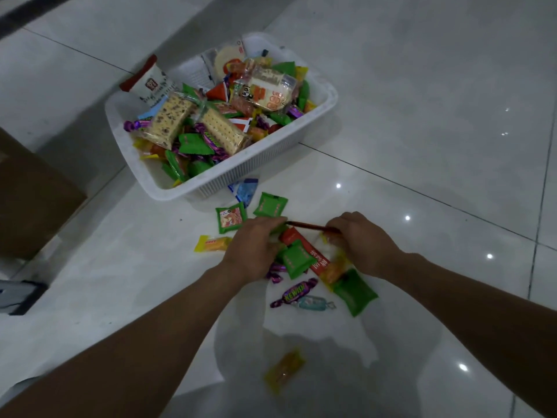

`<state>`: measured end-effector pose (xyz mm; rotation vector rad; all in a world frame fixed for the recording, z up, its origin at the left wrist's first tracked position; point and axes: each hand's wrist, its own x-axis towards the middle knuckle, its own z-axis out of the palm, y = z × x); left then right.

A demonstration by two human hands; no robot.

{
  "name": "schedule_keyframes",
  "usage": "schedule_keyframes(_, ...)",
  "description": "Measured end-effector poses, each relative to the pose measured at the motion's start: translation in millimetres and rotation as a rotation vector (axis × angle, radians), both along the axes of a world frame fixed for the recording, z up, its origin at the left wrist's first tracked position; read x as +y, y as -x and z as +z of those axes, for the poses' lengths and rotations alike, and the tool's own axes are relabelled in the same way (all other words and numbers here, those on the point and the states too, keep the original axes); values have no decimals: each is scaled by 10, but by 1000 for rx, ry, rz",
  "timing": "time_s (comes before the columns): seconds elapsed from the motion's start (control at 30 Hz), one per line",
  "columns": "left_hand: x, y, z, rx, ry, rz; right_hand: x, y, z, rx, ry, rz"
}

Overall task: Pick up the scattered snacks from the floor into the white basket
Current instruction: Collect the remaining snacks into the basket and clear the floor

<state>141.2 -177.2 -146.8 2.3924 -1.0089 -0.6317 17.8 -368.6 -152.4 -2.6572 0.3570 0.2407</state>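
Head view, centre of frame: left hand (pixel 256 248) and right hand (pixel 363 241) are low over the tiled floor (pixel 422 131). Their fingers are curled, and each appears to pinch one end of a slim red stick snack (pixel 313 227) whose long axis runs nine to three o'clock between them. White basket (pixel 259 167), already heaped with packets, lies near, at eleven o'clock from the hands, with the left hand the nearer. Loose snacks surround the hands: green packet (pixel 269 205) at twelve, yellow sweet (pixel 211 243) at nine, long red packet (pixel 319 260) and purple sweet (pixel 297 292) toward six, orange packet (pixel 283 371) farther out at six. Judged step: lifting the stick. The carry calls for travel toward eleven.
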Motion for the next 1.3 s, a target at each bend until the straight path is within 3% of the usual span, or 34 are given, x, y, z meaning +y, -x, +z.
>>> schedule_keyframes(0.27, -238, -32, -35, -146, -119, 49, -113, 62, 60, -100, -238, -244)
schedule_keyframes(0.4, -322, -25, -42, -132, -122, 136, -120, 83, 143, -128, -433, -403)
schedule_keyframes(0.53, -383, -7, 21, -127, -56, 131, -134, 85, 251, -177, -507, -489)
schedule_keyframes(1.0, -483, -563, 1114, -204, 264, 216, 72, -727, 1092, -445, -573, -440)
schedule_keyframes(1.3, -153, -1489, 1504, -260, 323, 380, 423, -1772, 1425, -411, -625, -454)
